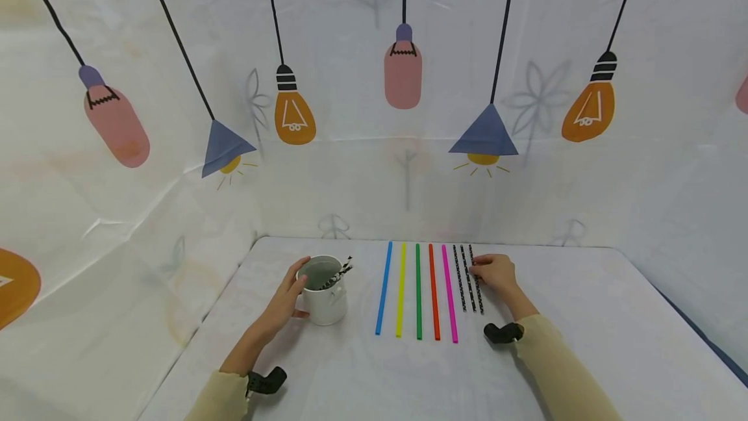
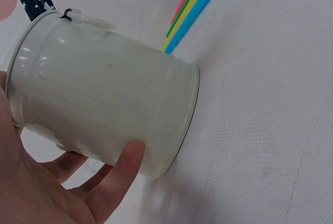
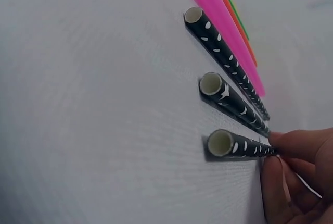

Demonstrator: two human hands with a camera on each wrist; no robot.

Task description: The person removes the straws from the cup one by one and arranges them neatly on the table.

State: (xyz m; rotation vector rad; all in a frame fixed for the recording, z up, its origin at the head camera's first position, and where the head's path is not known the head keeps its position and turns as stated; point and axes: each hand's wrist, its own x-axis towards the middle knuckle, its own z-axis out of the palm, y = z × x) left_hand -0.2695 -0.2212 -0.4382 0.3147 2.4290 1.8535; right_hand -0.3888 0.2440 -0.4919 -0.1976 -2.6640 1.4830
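Note:
My left hand [image 1: 282, 307] holds a white metal pail [image 1: 327, 305] by its side, fingers and thumb spread around the wall. The pail stands upright on the table in the head view, with black-and-white patterned paper straws [image 1: 337, 276] leaning out over its rim. On the right, my right hand [image 1: 497, 273] pinches the rightmost of three black paper straws [image 1: 479, 297] between thumb and fingers. That straw's near end shows as an open tube in the right wrist view, beside the middle black straw [image 3: 231, 99] with white stars.
Left of the black straws, a blue straw [image 1: 384, 288], a yellow straw [image 1: 401, 288], a green straw [image 1: 418, 291], a red straw [image 1: 434, 291] and a pink straw [image 1: 449, 291] lie in a row on the white table [image 1: 374, 382]. A printed cloth wall [image 1: 350, 180] rises behind.

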